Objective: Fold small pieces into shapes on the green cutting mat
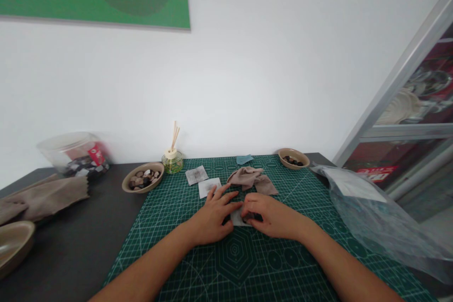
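Observation:
My left hand point(215, 214) lies with fingers spread on the green cutting mat point(177, 245), its fingertips beside a small pale sheet point(238, 219). Over that sheet, my right hand point(265, 212) is closed around a dark stone point(249, 217), partly hidden by the fingers. Just beyond the hands rests a crumpled brown cloth point(247, 178). Two more pale sheets lie past my left hand, one white point(208, 187) and one greyish with smudges point(196, 175).
Bowls of stones stand at left point(143, 188) and right point(293, 165). A reed diffuser point(172, 160), blue scrap point(244, 159) and clear tub point(76, 155) are near the wall. Another cloth point(53, 198) and bowl point(16, 245) lie left; a plastic bag point(375, 217) lies right.

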`<state>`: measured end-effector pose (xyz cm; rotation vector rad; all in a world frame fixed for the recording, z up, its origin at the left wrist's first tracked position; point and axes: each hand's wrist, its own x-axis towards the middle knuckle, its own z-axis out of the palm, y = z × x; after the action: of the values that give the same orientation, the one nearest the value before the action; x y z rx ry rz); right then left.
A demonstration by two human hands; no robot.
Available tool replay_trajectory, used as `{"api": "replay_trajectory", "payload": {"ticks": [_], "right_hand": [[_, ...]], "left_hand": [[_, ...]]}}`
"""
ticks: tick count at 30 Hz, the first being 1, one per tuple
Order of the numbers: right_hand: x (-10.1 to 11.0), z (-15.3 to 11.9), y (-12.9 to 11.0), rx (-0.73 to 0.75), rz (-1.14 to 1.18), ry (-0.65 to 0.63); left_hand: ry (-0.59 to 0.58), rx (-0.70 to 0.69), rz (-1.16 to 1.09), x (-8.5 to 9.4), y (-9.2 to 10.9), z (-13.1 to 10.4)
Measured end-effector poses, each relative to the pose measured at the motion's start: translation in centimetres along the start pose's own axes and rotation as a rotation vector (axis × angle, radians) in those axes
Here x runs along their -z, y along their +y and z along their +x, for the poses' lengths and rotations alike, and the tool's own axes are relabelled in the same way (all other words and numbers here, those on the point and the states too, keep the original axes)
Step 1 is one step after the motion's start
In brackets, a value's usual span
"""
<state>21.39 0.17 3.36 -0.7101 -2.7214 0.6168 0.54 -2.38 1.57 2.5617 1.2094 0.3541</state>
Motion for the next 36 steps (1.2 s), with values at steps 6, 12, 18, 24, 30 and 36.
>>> {"api": "replay_trajectory", "payload": {"ticks": [6,12,18,24,30,36], "right_hand": [[-0.51,0.24,-0.43,0.025,0.04,0.034],[-0.06,-0.04,0.05,-0.027,0.011,0.015],[-0.15,0.02,-0.27,0.022,0.034,0.002],[0.12,-0.06,-0.27,-0.02,-0.012,0.003],[-0.06,-0.04,-0.13,0.023,0.027,-0.007],[-0.36,0.15,-0.36,0.019,0.043,0.012]], "left_hand": [[0.002,0.01,-0.002,-0.09,0.0,0.03],[0.008,-0.003,0.005,-0.12,-0.05,-0.06],[0.003,-0.001,0.0,-0.1,-0.1,-0.01],[0.01,-0.012,0.003,-0.18,-0.15,-0.07],[-0.01,0.012,0.014,0.09,0.15,-0.06],[-0.006,0.0,-0.001,0.03,0.05,-0.03]]}}
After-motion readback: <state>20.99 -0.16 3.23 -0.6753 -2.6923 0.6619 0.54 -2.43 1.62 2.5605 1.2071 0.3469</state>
